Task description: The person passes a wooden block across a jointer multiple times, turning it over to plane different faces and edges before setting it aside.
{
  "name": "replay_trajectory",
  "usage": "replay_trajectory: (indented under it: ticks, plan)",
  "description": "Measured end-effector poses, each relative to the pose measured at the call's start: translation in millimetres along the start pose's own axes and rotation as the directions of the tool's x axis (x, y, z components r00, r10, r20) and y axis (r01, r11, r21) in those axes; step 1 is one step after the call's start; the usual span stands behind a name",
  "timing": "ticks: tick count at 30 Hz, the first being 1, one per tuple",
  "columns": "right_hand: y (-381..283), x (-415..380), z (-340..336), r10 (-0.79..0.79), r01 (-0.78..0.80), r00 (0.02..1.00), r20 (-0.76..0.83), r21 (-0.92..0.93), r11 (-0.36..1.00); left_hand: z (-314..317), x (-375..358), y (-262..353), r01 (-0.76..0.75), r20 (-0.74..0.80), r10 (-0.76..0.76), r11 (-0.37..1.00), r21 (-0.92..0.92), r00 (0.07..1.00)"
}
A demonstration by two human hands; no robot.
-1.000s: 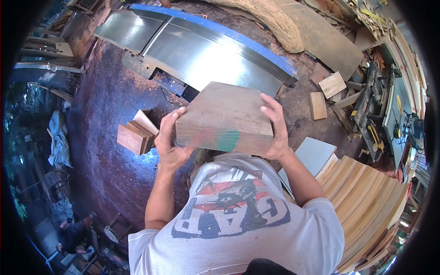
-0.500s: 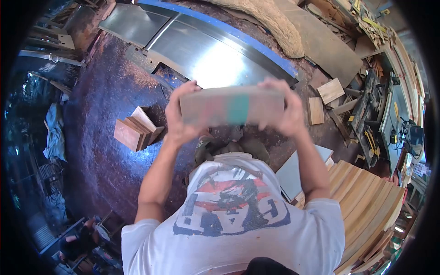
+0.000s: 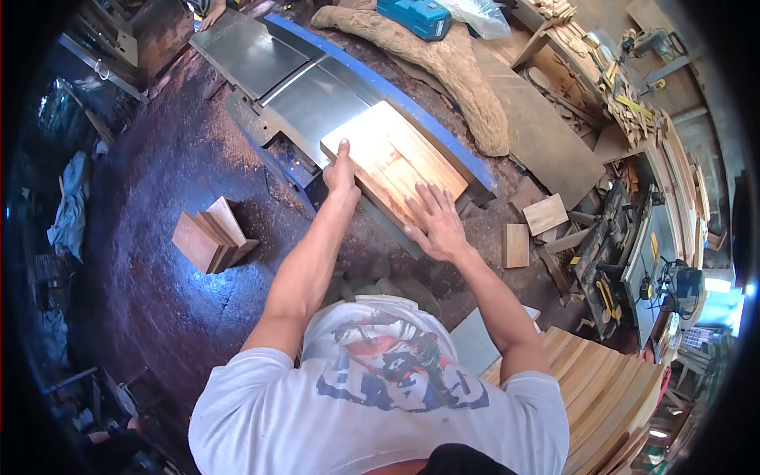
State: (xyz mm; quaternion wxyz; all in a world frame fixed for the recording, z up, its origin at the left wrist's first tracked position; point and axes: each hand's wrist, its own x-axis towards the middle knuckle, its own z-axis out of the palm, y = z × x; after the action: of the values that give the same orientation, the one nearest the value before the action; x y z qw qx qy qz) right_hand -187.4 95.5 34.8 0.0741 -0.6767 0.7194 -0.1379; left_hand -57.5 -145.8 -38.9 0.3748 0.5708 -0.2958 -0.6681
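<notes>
A thick pale wooden board [image 3: 396, 154] lies flat on the steel bed of a long jointer machine [image 3: 269, 71] with a blue edge. My left hand [image 3: 342, 170] presses against the board's near left edge, thumb up along its side. My right hand [image 3: 434, 222] lies flat with fingers spread on the board's near end. Both arms reach forward over my white printed shirt.
Several short boards [image 3: 207, 236] lean together on the dark sawdust-strewn floor at left. A big stack of planks [image 3: 609, 396] sits at lower right. A rough log [image 3: 451, 71], a blue tool case [image 3: 419, 16], wood offcuts [image 3: 545, 212] and a workbench with tools [image 3: 633, 253] lie to the right.
The board was held up on edge in both hands; now it lies flat on the machine bed. My right hand has opened flat on top of it, my left pushes its edge.
</notes>
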Motion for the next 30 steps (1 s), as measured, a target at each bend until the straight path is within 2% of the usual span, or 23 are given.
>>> replay_trajectory:
  ticks: [1,2,3,4,5,7,8,9,10,13,17,18,21,24,27,30]
  plan:
    - [0,7,5,0.027,-0.027,1.000,0.001,-0.010,1.000,1,-13,18,0.018,0.036,-0.019,1.000,0.020,0.999]
    - [1,18,9,0.047,-0.048,0.999,-0.002,-0.024,0.999,-5,-36,31,-0.049,0.087,0.029,0.971,0.234,0.996]
    - [2,28,10,0.066,-0.066,0.998,-0.005,-0.036,0.997,-6,-70,52,-0.181,0.047,0.216,0.664,0.725,0.975]
    - [3,33,9,0.074,-0.073,0.997,0.004,-0.044,0.996,-21,-72,30,-0.468,0.154,0.518,0.557,0.686,0.842]
    - [2,33,9,0.077,-0.077,0.997,0.015,-0.050,0.996,-26,-104,50,-0.600,0.271,0.641,0.373,0.708,0.718]
    - [4,48,9,0.064,-0.062,0.998,0.018,-0.089,0.994,-30,-124,54,-0.784,0.432,0.679,0.367,0.500,0.593]
    - [3,50,10,0.047,-0.044,0.999,0.026,-0.114,0.993,-23,-127,52,-0.826,0.504,0.656,0.404,0.394,0.562]
    - [2,54,12,0.028,-0.023,0.999,0.038,-0.137,0.990,-8,-113,42,-0.815,0.521,0.627,0.468,0.343,0.579]
    - [5,64,15,-0.019,0.031,0.997,0.080,-0.149,0.988,4,-86,26,-0.835,0.604,0.578,0.346,0.427,0.549]
    - [14,100,18,-0.141,0.144,0.986,0.089,-0.030,0.989,33,-37,28,-0.784,0.689,0.521,-0.058,0.618,0.504]
    - [30,153,22,-0.249,0.241,0.967,0.047,0.133,0.961,30,7,43,-0.750,0.702,0.471,-0.120,0.651,0.534]
    - [22,168,22,-0.276,0.280,0.960,-0.051,0.110,0.954,33,21,55,-0.744,0.703,0.469,-0.134,0.655,0.534]
    - [26,215,30,-0.249,0.257,0.966,-0.067,0.172,0.951,40,52,78,-0.721,0.676,0.459,-0.103,0.685,0.577]
    - [18,241,33,-0.311,0.335,0.937,-0.162,0.159,0.929,38,70,98,-0.695,0.629,0.466,-0.044,0.718,0.622]
    - [19,270,42,-0.413,0.468,0.867,-0.278,0.172,0.867,36,96,109,-0.663,0.603,0.507,-0.079,0.744,0.616]
    - [13,295,47,-0.426,0.498,0.845,-0.323,0.184,0.847,31,117,123,-0.648,0.598,0.503,-0.096,0.756,0.624]
